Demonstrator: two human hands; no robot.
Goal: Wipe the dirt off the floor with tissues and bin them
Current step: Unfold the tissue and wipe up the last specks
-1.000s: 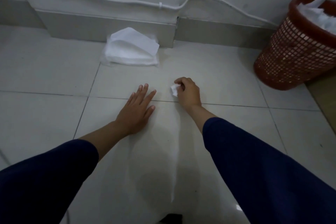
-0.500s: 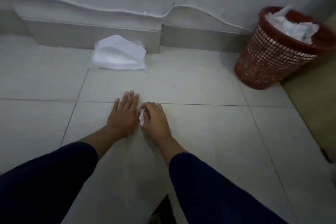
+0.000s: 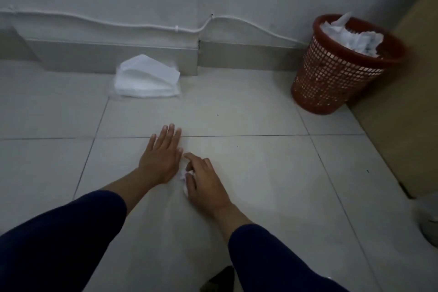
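Note:
My right hand [image 3: 205, 180] presses a small crumpled white tissue [image 3: 184, 177] against the pale tiled floor [image 3: 260, 168], fingers curled over it. Just to its left my left hand [image 3: 161, 154] lies flat on the floor with fingers spread, holding nothing. A stack of clean white tissues [image 3: 147, 77] rests by the skirting board at the back. A red mesh bin [image 3: 341, 64], filled with used white tissues, stands in the back right corner. A few tiny dark specks [image 3: 237, 146] dot the tiles to the right of my hands.
A white cable [image 3: 142, 26] runs along the wall above the grey skirting. A tan panel [image 3: 407, 92] lines the right side beside the bin. A pale object [image 3: 430, 220] sits at the right edge. Something dark [image 3: 220, 280] shows at the bottom between my sleeves.
My right hand has dragged the crumpled tissue toward me and leftward across the tile, ending beside my left hand. The left hand stays flat. My view has shifted, showing more of the bin.

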